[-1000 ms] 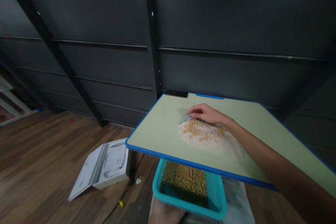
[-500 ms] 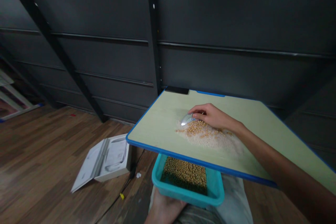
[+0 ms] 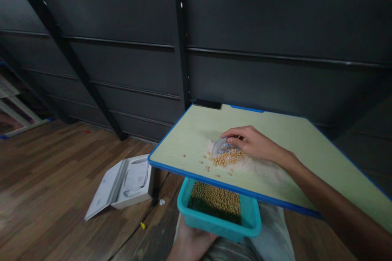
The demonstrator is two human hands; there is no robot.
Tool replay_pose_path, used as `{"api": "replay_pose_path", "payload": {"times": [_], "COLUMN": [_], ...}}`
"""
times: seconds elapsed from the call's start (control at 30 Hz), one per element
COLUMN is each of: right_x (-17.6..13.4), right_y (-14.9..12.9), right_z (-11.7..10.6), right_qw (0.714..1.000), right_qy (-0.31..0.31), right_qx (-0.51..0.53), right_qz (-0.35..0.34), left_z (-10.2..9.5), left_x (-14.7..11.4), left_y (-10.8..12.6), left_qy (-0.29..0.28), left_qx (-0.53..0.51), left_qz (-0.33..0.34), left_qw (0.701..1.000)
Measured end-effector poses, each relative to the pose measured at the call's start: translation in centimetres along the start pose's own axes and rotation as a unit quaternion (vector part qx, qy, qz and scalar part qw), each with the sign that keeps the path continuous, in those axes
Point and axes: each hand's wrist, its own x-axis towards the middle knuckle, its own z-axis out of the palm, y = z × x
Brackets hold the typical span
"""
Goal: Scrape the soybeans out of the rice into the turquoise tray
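My right hand [image 3: 249, 142] pinches a clear, round-edged plastic protractor [image 3: 221, 147], tilted against the pile on the pale board. Soybeans [image 3: 225, 158] lie heaped at its lower edge, over and beside white rice-like grains [image 3: 260, 168]. Several loose beans [image 3: 207, 169] are scattered toward the board's front edge. Just below that edge, my left hand [image 3: 193, 239] supports a turquoise plastic tub [image 3: 219, 223] from underneath, its fingers mostly hidden. Inside the tub is a layer of soybeans [image 3: 217, 199], partly in shadow.
The pale board table [image 3: 174, 147] has a blue rim. A black flat object [image 3: 208, 104] lies at its back left corner. On the wooden floor are an open white box [image 3: 134, 183] and a black cable [image 3: 133, 234]. A dark panelled wall [image 3: 128, 61] stands behind.
The protractor has moved slightly toward me and now stands flatter to view. Beans have spread forward and left across the board, away from the grains. The tub has stayed in place.
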Motion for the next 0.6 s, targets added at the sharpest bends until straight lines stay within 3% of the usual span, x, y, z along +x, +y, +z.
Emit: {"api": "replay_pose_path", "payload": {"times": [0.23, 0.43, 0.6], "right_x": [-0.8, -2.2, -4.2], "right_y": [-1.1, -2.5, -4.0], "right_z": [-0.4, -0.7, -0.6], "right_qw": [0.999, 0.995, 0.986], "right_qy": [0.013, 0.054, 0.139], "right_qx": [-0.044, -0.088, -0.087], "right_qz": [-0.006, -0.010, 0.016], "left_z": [0.8, -1.0, -2.0], "left_x": [-0.4, -0.2, 0.0], "left_y": [0.5, 0.5, -0.2], "left_qy": [-0.064, -0.043, -0.015], "left_qx": [-0.024, -0.013, -0.020], "left_qz": [-0.028, 0.002, 0.005], "left_qw": [0.997, 0.999, 1.000]}}
